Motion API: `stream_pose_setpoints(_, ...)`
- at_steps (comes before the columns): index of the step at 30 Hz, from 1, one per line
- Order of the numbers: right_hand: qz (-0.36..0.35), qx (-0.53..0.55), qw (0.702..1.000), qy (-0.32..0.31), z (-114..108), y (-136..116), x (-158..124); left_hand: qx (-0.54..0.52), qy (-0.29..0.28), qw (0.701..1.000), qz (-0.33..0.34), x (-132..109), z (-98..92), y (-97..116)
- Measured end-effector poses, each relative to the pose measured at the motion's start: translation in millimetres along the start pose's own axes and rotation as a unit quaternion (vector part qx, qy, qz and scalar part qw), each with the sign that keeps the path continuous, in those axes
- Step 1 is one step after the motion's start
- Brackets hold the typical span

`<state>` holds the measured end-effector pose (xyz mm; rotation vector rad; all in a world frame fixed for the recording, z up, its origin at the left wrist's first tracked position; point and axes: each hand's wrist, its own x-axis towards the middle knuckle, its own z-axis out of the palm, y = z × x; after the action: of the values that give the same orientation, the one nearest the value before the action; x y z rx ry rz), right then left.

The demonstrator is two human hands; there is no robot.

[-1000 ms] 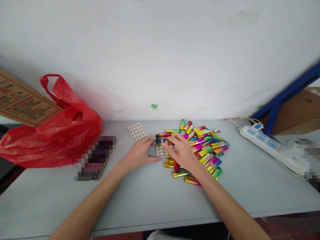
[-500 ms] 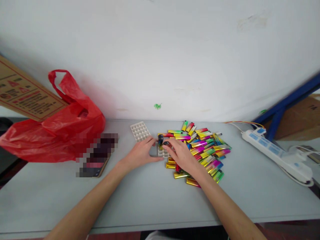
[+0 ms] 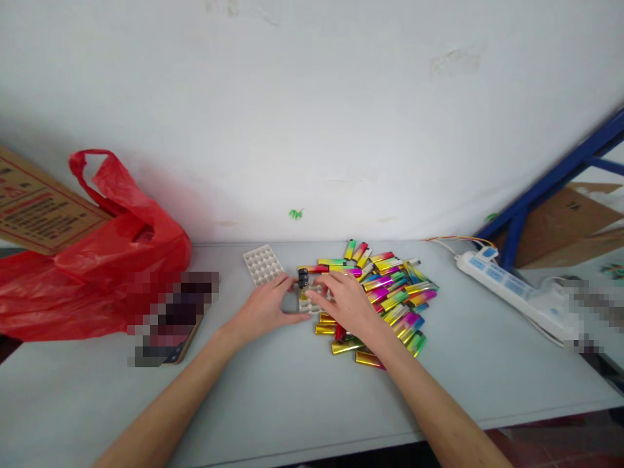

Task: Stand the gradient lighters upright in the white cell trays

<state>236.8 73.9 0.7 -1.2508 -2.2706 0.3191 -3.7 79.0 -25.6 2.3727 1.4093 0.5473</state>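
Observation:
Three lighters (image 3: 303,277) with black tops stand upright in a row at the left end of a pale tray with hollows (image 3: 312,307). My left hand (image 3: 266,305) rests at the tray's left side, thumb and fingers spread apart around that end. My right hand (image 3: 348,302) reaches over the tray from the right, its thumb tip against or just beside the nearest upright lighter. A gap shows between its thumb and forefinger, with nothing visible between them. Several shiny, multicoloured lighters (image 3: 390,299) lie in a loose pile beside and under my right hand.
Behind my left hand lies a second pale tray (image 3: 263,263). A blurred-out phone-like object (image 3: 182,318), a red plastic bag (image 3: 141,260) and a cardboard box (image 3: 49,201) are at the left. A white power strip (image 3: 507,279) with cables lies right, near a blue frame (image 3: 517,234).
The lighter from my right hand now stands in the row with the other two, and the fingers have parted from it. The whole view has shifted slightly.

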Motion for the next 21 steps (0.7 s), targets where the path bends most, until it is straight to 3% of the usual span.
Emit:
stream_pose_setpoints(5,0.051,-0.037,0.997,0.035,-14.8,37.5,-0.8,0.008,0.000,1.000,-0.007,-0.5,0.5,-0.8)
stream_pose_setpoints(9,0.090,-0.070,0.993,-0.007,-20.6,62.2,-3.5,0.004,-0.006,1.000,-0.009,-0.6,-0.5,-0.2)
stream_pose_setpoints(13,0.092,-0.066,0.993,-0.020,-22.3,69.5,-5.7,0.005,-0.013,1.000,-0.012,-0.2,-2.1,0.5)
stream_pose_setpoints(18,0.058,0.028,0.993,0.096,-27.0,67.3,-3.7,0.006,-0.019,1.000,-0.015,0.1,-2.6,0.7)
stream_pose_setpoints(21,0.090,0.110,0.979,0.144,-30.2,61.3,-2.2,0.015,-0.023,0.999,-0.021,0.2,-3.4,1.8)
